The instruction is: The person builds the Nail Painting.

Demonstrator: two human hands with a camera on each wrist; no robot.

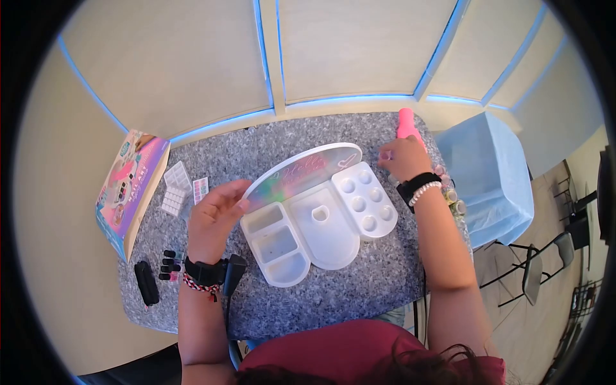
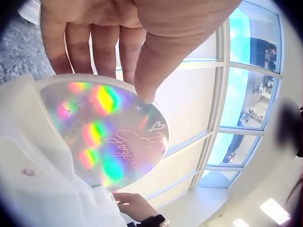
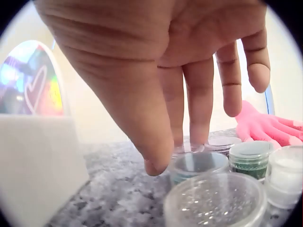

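A white tray [image 1: 333, 244] carries an upright holographic panel [image 1: 301, 172] along its back edge. My left hand [image 1: 217, 215] pinches the panel's left end, with the thumb on the printed face [image 2: 111, 137] and the fingers behind the rim. Over the table's right side, my right hand [image 1: 405, 159] reaches down, its thumb and first fingertips around a small clear-lidded jar [image 3: 188, 149]. Part of that jar is hidden by the thumb. Beside it stand a silver glitter jar [image 3: 215, 201] and a green one [image 3: 251, 160]. A pink model hand [image 1: 406, 122] lies beyond.
At the left are a colourful box [image 1: 131, 189], white nail trays [image 1: 176, 186], a sticker sheet [image 1: 201, 189], small bottles [image 1: 170, 266] and a black case [image 1: 146, 282]. More jars [image 1: 458, 207] line the right edge. A blue-covered object [image 1: 491, 179] stands beyond the table.
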